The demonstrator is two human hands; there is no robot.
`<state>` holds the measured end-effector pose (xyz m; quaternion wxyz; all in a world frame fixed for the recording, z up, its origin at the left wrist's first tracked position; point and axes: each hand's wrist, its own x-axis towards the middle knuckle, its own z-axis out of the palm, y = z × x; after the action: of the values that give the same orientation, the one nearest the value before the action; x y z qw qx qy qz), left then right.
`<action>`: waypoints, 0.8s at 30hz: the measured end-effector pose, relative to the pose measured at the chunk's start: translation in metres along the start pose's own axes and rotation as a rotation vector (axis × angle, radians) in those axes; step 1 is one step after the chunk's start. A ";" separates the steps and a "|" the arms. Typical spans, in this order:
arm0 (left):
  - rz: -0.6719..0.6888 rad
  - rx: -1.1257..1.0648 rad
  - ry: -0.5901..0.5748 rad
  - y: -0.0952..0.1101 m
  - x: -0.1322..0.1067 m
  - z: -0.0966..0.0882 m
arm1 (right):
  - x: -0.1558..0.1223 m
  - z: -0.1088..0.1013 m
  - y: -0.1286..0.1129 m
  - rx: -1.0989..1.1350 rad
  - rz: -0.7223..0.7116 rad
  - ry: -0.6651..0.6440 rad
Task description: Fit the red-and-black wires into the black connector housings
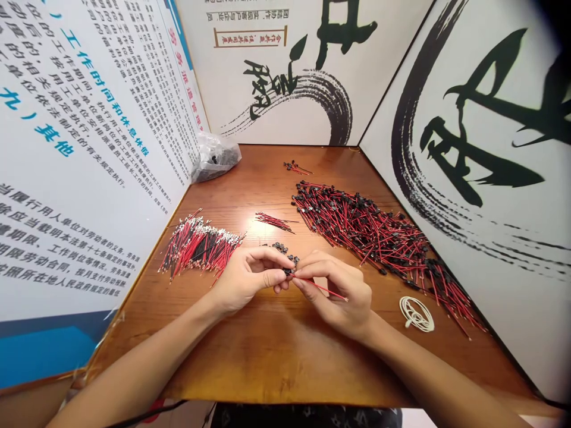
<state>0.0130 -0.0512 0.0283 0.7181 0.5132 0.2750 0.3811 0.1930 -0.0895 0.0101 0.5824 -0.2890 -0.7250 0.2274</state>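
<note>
Over the middle of the table, my left hand [250, 276] pinches a small black plastic part [288, 271] between thumb and forefinger. Meeting it from the other side, my right hand [341, 291] grips a thin red wire [329, 291], whose bare end points right. The wire's other end is at the black part; whether it sits inside is hidden by my fingertips. Just behind my fingers lie several loose black parts [280, 246]. A heap of red and black wires [203, 246] with whitish tips is left of my left hand.
A large pile of red wires with black parts [357, 226] spreads along the right side. Farther back are a few red wires [274, 222] and a small bunch [297, 167]. A clear plastic bag [216, 157] stands back left; a cream cord coil [417, 314] lies right. Printed panels [285, 107] enclose the table.
</note>
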 end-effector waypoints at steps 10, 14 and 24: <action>0.017 -0.004 -0.019 -0.001 -0.001 -0.001 | 0.002 0.002 -0.005 0.067 0.078 0.019; 0.001 -0.064 -0.016 -0.002 0.000 0.000 | 0.000 0.001 -0.003 0.080 0.088 0.006; -0.021 -0.058 -0.013 -0.001 -0.001 0.001 | 0.005 -0.001 -0.005 0.035 0.056 -0.017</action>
<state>0.0137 -0.0526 0.0273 0.7386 0.4917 0.2643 0.3780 0.1926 -0.0896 0.0173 0.5746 -0.2970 -0.7174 0.2587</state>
